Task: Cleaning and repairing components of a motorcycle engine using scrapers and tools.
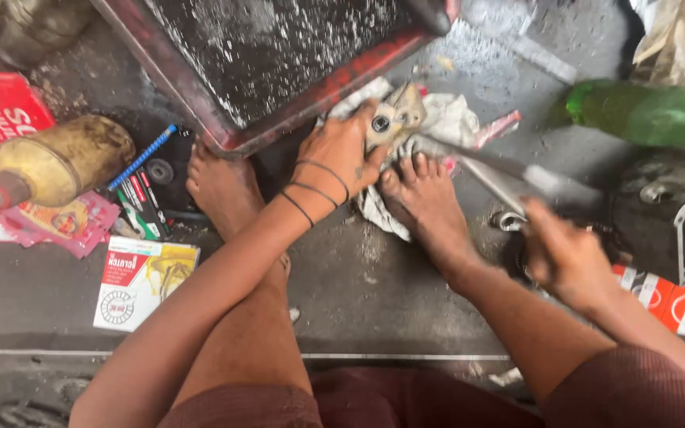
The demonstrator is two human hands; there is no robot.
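Observation:
My left hand (342, 154) grips a small tan metal part (394, 117) with a round bolt hole, pressing it onto a dirty white rag (445, 119) on the concrete floor. My right foot (426, 198) rests on the rag just beside the part. My right hand (564, 254), motion-blurred, is shut on the handle of a long metal tool (509, 170) whose far end reaches toward the part. My left foot (223, 190) sits under the corner of a red metal frame.
A red-edged dark metal tray (279, 71) lies ahead. At left are a yellowish cylinder (61, 162), red and white small boxes (140, 277), pens and wrappers. A green plastic bottle (644, 111) lies at upper right, with cartons (675, 301) at right.

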